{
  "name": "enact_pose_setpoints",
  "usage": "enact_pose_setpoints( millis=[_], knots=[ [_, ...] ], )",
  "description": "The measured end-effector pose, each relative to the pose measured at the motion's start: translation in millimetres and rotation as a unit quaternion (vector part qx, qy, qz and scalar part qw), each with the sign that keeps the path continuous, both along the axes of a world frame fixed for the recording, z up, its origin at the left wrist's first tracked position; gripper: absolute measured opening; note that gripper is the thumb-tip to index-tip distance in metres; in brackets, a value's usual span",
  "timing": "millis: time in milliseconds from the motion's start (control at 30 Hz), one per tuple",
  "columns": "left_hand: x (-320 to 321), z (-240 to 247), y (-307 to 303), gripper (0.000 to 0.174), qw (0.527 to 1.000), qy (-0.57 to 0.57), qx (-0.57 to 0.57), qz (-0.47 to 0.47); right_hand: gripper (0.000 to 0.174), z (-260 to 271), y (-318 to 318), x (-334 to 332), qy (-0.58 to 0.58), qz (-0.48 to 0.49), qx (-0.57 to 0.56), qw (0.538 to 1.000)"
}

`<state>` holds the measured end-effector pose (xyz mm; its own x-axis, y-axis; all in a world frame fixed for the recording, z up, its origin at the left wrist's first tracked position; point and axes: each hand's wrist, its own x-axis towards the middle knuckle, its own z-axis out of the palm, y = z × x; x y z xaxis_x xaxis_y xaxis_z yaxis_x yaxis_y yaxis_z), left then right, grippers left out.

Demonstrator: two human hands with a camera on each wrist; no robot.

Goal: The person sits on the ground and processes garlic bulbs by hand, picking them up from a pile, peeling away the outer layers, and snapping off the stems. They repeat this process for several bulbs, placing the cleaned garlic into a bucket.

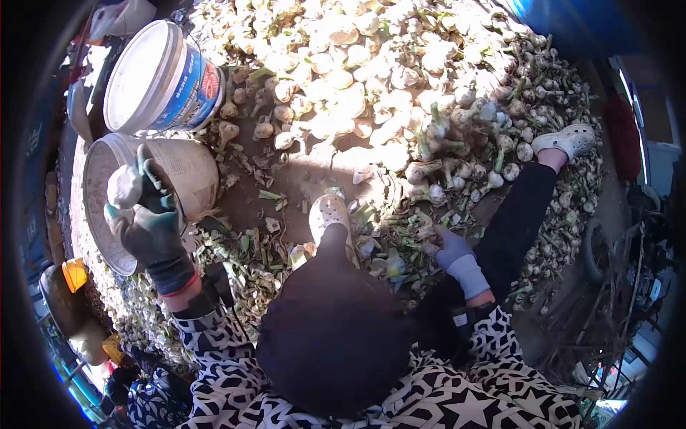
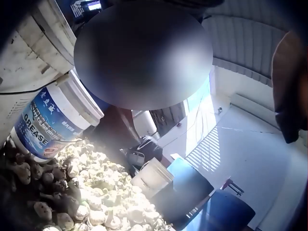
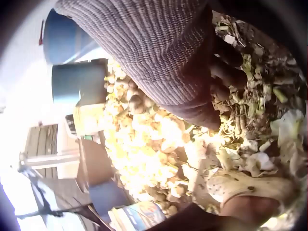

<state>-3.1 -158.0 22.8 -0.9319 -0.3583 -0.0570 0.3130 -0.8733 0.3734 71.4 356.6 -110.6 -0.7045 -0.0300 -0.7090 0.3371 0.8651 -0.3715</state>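
Observation:
In the head view, the left hand (image 1: 151, 227), in a dark grey-green glove, holds a pale round garlic bulb (image 1: 124, 187) by its fingers and thumb. It is in front of the mouth of a tipped white bucket (image 1: 193, 171). The right hand (image 1: 457, 259), in a light grey knitted glove, reaches low over garlic stalks and trimmings (image 1: 393, 266) between the legs. Its fingers (image 3: 226, 72) are apart and slightly bent in the right wrist view, with no object visible in them. The left wrist view does not show the left hand's fingers.
A large garlic heap (image 1: 357, 79) spreads ahead and to the right. Behind the tipped bucket is a blue-labelled bucket (image 1: 187, 89). One shoe (image 1: 330, 218) stands among trimmings; the other (image 1: 572, 141) rests by the bulbs. A blue container (image 1: 582, 25) is at the far right.

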Motion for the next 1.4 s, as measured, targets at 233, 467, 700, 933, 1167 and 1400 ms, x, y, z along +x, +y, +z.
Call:
enact_pose_setpoints(
  millis=[233,467,700,933,1167,1400],
  knots=[
    [4.6,-21.7,81.4,0.063,0.959,-0.221,-0.068,-0.164,0.054,-77.0,-0.7,-72.0,0.154,0.139,0.234,0.950],
    [-10.2,-101.6,199.4,0.076,0.588,-0.008,-0.725,-0.359,0.033,-58.2,-30.3,-51.1,-0.029,-0.426,-0.385,0.818],
    [-3.4,-215.9,207.2,0.065,0.601,-0.101,-0.617,-0.498,0.030,-128.4,-84.8,-30.5,0.106,-0.233,-0.182,0.949],
    [13.7,-199.1,167.7,0.064,0.573,-0.251,-0.705,-0.334,0.038,-84.0,-74.1,-41.6,-0.011,-0.105,-0.025,0.994],
    [-2.7,-248.1,148.8,0.086,0.412,-0.244,-0.797,-0.368,0.017,-92.3,-115.3,-52.4,0.157,-0.057,-0.192,0.967],
    [-35.6,-231.7,147.3,0.089,0.382,-0.153,-0.809,-0.420,0.025,-67.5,-140.6,-86.5,-0.110,-0.099,-0.133,0.980]
  ],
)
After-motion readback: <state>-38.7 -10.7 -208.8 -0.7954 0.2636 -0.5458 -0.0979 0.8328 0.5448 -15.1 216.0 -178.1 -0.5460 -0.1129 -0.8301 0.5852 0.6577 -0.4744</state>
